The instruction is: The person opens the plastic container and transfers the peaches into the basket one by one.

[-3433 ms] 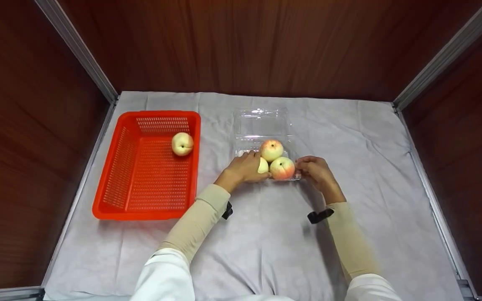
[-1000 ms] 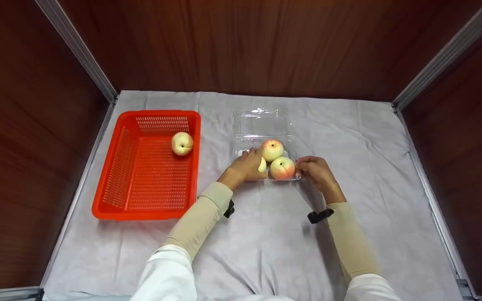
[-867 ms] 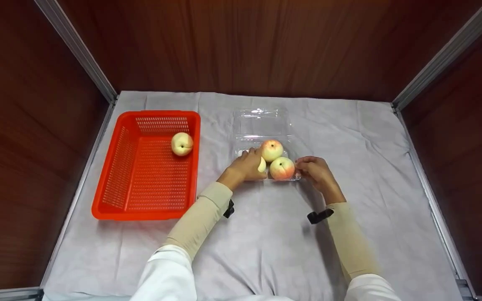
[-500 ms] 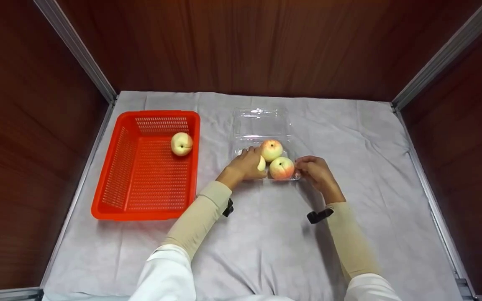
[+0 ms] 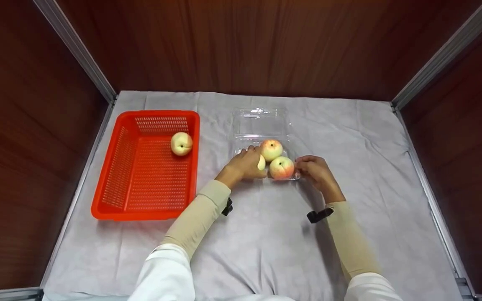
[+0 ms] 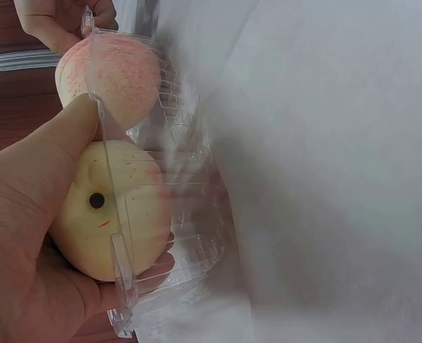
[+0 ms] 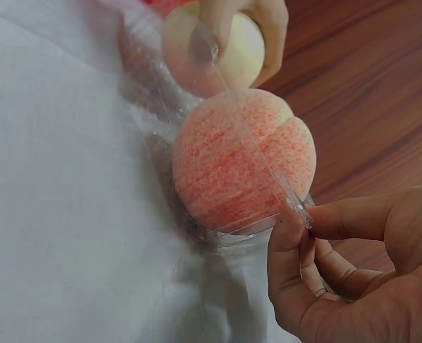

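A clear plastic clamshell box (image 5: 261,123) lies with its lid folded back, away from the person. My left hand (image 5: 247,164) grips a pale peach (image 6: 114,211) in the box's near left corner, thumb on one side and fingers on the other. My right hand (image 5: 314,169) pinches the box's near right rim between thumb and fingers, as the right wrist view shows. Beside it sits a red-blushed peach (image 5: 281,168), and behind that another peach (image 5: 271,150). In the head view, the left hand hides most of the peach it holds.
On the left stands a red perforated plastic basket (image 5: 142,215) with one peach (image 5: 181,144) against its right wall. A grey cloth (image 5: 370,234) covers the table. Dark wood-grain panels (image 5: 241,46) close off the back and sides.
My left hand has shifted slightly left with its peach since the oldest frame, its thumb drawing away from the red-blushed peach. My right hand has kept its place at the rim.
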`<state>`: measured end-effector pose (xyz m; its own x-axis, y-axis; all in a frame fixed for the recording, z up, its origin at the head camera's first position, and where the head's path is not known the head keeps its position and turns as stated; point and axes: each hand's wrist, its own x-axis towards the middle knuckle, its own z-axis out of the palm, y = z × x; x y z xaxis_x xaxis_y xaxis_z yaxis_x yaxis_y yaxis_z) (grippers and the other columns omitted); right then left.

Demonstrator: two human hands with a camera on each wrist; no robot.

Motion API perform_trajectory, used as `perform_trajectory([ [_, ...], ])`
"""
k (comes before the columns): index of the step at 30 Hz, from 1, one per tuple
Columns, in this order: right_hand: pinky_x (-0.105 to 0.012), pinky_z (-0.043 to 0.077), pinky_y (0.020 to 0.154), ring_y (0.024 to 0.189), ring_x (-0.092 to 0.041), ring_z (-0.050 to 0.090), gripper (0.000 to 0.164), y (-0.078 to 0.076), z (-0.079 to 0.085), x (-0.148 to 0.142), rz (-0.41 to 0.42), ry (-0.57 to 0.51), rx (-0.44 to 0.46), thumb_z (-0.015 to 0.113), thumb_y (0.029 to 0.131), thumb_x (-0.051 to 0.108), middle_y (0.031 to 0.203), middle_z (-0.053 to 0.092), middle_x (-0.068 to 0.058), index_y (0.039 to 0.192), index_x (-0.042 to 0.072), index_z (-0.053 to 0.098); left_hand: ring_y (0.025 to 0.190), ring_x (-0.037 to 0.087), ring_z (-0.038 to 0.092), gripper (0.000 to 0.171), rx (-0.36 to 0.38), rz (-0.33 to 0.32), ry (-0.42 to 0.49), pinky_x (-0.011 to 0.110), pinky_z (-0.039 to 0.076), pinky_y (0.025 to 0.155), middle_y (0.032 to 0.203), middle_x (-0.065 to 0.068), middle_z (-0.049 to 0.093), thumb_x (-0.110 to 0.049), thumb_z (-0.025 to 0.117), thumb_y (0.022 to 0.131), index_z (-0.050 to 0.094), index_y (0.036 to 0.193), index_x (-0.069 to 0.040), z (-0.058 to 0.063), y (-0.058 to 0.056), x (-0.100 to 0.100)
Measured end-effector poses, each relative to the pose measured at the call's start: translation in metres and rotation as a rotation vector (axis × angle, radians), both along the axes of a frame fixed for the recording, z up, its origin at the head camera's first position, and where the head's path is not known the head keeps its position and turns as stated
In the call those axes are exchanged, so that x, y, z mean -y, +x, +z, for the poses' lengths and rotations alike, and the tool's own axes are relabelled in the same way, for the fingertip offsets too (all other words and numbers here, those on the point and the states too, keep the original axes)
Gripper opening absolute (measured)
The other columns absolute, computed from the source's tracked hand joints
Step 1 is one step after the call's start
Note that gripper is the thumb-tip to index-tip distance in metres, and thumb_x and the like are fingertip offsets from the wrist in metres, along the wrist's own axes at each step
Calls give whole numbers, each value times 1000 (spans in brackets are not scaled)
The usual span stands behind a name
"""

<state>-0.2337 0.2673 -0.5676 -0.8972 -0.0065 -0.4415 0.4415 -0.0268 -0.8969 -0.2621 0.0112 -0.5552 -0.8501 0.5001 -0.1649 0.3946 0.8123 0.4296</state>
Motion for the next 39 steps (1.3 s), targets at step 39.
perform_trajectory([
  [39,-22,55,60,59,-10,62,25,0,-1,1,12,-18,0,62,99,-2,72,66,-1,121,-14,56,117,36,64,81,-45,0,-27,48,58,102,131,19,60,-47,80,84,52,141,2,23,-3,5],
])
